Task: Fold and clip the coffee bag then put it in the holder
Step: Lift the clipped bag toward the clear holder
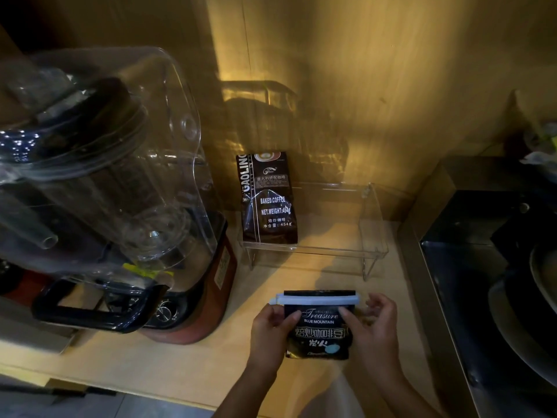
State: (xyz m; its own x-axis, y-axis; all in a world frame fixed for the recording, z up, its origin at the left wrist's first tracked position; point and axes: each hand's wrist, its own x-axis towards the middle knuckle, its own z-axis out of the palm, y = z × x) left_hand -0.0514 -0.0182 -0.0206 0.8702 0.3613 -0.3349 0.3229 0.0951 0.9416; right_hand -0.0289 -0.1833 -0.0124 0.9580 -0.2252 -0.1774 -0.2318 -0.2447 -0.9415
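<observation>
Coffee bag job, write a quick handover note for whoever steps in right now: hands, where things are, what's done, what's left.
Left hand: grips the left edge of the small black Blue Mountain coffee bag.
Right hand: holds the bag's right side, thumb on its front.
Bag: held above the light wooden counter, in front of the clear acrylic holder.
Done: top looks folded, and the pale blue plastic clip sits across it.
Holder: a taller black Gaoling coffee bag stands at its left end, with space to its right.
Left: set the clipped bag in the holder.
</observation>
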